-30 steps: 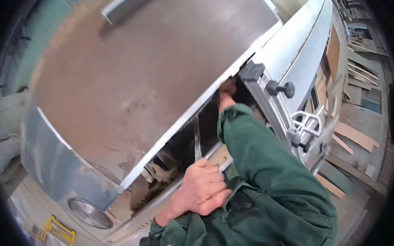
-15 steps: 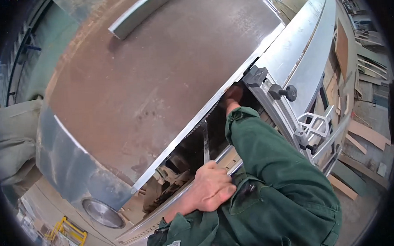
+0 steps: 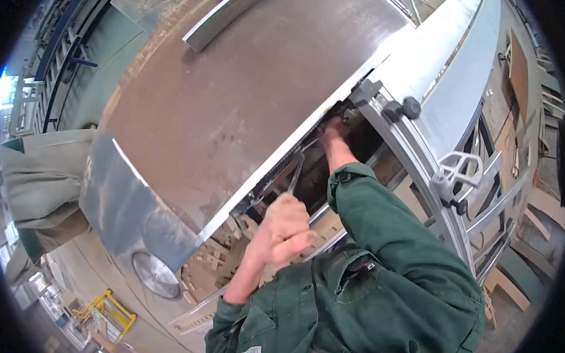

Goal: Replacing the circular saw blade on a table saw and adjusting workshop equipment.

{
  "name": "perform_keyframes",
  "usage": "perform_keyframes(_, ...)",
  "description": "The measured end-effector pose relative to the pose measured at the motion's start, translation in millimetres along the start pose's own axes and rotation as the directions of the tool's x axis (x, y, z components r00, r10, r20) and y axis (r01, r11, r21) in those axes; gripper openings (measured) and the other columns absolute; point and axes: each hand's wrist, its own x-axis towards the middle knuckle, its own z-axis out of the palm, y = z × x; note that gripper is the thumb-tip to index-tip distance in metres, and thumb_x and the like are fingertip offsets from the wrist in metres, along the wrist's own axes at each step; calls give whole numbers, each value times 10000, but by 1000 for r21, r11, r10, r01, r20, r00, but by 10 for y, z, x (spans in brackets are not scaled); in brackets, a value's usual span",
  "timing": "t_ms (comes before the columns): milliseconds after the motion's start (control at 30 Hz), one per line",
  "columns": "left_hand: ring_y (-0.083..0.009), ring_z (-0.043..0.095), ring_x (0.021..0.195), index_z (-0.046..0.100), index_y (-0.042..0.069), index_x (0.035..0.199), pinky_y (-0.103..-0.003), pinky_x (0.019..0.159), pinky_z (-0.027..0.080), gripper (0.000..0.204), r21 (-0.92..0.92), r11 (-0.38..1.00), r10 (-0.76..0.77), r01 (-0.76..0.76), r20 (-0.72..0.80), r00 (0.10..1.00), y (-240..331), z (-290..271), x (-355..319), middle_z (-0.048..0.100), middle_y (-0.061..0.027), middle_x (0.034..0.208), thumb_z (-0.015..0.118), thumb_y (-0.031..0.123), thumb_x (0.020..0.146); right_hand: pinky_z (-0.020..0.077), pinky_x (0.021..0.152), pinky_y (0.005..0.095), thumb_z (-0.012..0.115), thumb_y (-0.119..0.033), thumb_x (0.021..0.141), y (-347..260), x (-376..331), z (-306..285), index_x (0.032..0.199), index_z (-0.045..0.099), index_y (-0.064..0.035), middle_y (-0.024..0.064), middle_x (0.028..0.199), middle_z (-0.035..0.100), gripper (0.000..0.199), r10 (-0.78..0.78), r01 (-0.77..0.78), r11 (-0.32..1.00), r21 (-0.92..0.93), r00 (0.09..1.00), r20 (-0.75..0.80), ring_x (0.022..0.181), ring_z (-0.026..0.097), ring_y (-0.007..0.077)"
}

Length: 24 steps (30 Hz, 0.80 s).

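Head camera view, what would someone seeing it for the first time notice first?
The big grey-brown metal panel filling the upper middle, raised over a dark gap in the machine. Below it, the left hand grips a slim metal tool pointing into that gap, while the right hand in its green sleeve reaches deeper inside. A silver frame with a black knob stands to the right.

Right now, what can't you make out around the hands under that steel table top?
- Right hand: fingers hidden in the dark gap under the steel table top, head view.
- Thin metal tool in the left hand: its tip is lost in shadow.
- What the tool meets: too dark.
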Motion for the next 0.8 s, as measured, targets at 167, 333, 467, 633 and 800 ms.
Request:
perform_keyframes(167,-229,559,667,530,66,586,-376,747,419,260,286,939,-147,190,-163,976,20,254,3,551,-33,633,746,50,728,517,572,370,601,-454,914,361,-1012,486,996,671,-84,73,824,688,384,-113,-148,766,-625,927,-357,674,649,257)
perform_keyframes(333,-231,634,848,637,67,658,-378,811,453,129,425,833,-203,354,-361,910,73,207,-458,639,-40,721,754,100,699,456,478,344,605,-469,928,85,-1813,1108,863,642,-134,34,674,603,343,283,-393,800,-453,914,-292,526,563,194)
perform_keyframes(467,-248,640,895,643,69,655,-437,994,408,136,261,895,-285,361,-286,915,69,174,-705,644,-35,725,774,104,665,382,409,318,558,-528,961,-73,-1984,1357,798,599,-173,-5,576,542,393,400,-482,732,-481,876,-269,440,490,152)
perform_keyframes(633,-226,604,861,604,47,615,-487,1063,358,179,-1,944,-313,329,-303,900,-101,82,-1014,586,-31,655,770,104,652,515,519,358,588,-393,983,-76,-1836,1223,1034,675,-74,76,866,697,334,-62,-103,779,-618,969,-240,656,655,208)
perform_keyframes(800,-214,584,840,589,44,586,-511,1078,320,205,-217,932,-359,289,-477,802,-75,51,-1228,589,-27,636,745,162,649,562,619,366,624,-279,963,119,-1932,1288,1199,632,-65,102,1002,707,319,-179,-123,659,-742,932,-314,753,677,235)
